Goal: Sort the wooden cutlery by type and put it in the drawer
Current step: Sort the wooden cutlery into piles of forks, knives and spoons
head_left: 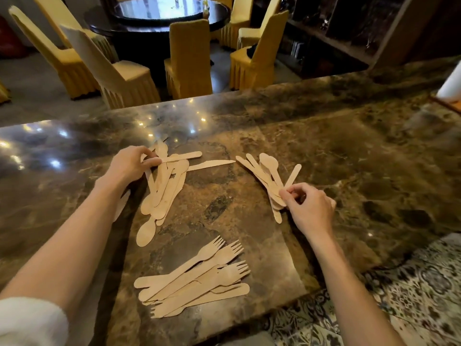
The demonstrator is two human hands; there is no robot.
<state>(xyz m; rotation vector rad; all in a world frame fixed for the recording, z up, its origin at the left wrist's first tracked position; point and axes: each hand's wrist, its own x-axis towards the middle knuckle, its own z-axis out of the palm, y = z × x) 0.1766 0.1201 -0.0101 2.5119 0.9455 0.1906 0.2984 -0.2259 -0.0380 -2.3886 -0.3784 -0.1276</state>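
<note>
Wooden cutlery lies in three groups on the marble counter. A mixed pile of spoons and knives sits at the left, where the left hand pinches one flat piece between thumb and fingers. At the right, the right hand pinches the lower ends of a fanned bundle. Sorted forks lie nearest, at the counter's edge. Yellow-covered chairs stand beyond.
</note>
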